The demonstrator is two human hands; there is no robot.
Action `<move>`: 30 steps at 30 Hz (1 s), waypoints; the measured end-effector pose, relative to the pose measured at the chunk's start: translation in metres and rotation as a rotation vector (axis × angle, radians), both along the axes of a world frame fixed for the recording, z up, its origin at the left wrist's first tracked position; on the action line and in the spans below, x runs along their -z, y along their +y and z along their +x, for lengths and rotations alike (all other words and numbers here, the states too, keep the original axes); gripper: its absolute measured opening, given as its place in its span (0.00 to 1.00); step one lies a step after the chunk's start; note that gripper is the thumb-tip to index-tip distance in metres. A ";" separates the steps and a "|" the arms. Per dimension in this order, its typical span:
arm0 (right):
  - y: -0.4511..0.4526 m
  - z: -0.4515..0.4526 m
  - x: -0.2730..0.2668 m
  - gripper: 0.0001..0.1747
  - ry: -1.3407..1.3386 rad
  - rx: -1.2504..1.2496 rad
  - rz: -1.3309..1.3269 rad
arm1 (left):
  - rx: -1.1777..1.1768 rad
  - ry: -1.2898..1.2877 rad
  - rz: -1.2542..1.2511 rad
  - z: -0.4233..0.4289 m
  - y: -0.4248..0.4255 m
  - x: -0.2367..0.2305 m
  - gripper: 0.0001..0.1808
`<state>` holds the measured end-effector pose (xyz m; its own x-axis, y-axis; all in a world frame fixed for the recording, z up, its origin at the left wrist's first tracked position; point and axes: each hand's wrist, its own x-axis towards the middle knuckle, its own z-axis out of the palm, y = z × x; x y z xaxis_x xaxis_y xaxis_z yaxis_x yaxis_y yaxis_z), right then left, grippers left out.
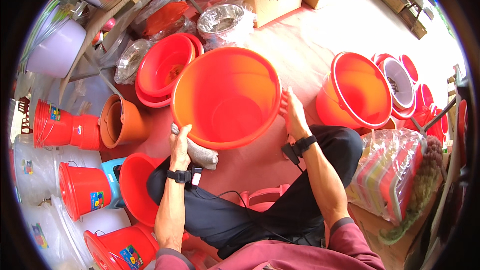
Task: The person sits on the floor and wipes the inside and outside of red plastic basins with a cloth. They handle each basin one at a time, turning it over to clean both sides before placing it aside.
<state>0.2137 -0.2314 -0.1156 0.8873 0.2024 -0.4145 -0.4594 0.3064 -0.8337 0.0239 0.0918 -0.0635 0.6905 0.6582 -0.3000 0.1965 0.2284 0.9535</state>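
A large red plastic basin (234, 101) is tilted in front of me, its hollow inside facing up towards me. My left hand (180, 148) grips its lower left rim with the thumb on the edge. A grey cloth (202, 154) is bunched under that hand, against the outside of the basin. On the opposite side, my right hand (296, 114) presses against the outer wall just below the rim, and its fingertips are partly hidden behind the basin. Both wrists wear black straps with small devices.
Nested red basins (168, 65) and a plastic-wrapped metal basin (221, 20) lie beyond. A red bucket (360, 90) stands to the right, with a wrapped striped bundle (390, 168) nearer me. Lidded red buckets (85, 191) and a blue stool (112, 180) are on the left.
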 end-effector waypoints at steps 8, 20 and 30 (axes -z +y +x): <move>-0.057 0.093 0.004 0.61 0.300 0.893 0.418 | -0.023 -0.011 -0.113 -0.008 0.001 -0.002 0.21; -0.124 0.133 0.075 0.34 0.391 1.009 0.276 | 0.005 0.004 -0.047 -0.008 0.000 -0.006 0.21; -0.102 0.120 0.071 0.27 0.505 0.967 0.457 | -0.008 -0.013 -0.054 -0.012 -0.004 -0.010 0.22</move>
<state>0.3335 -0.3333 -0.1863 0.5094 -0.2424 -0.8256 -0.1194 0.9303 -0.3469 0.0119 0.0878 -0.0536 0.6893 0.6471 -0.3258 0.1817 0.2809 0.9424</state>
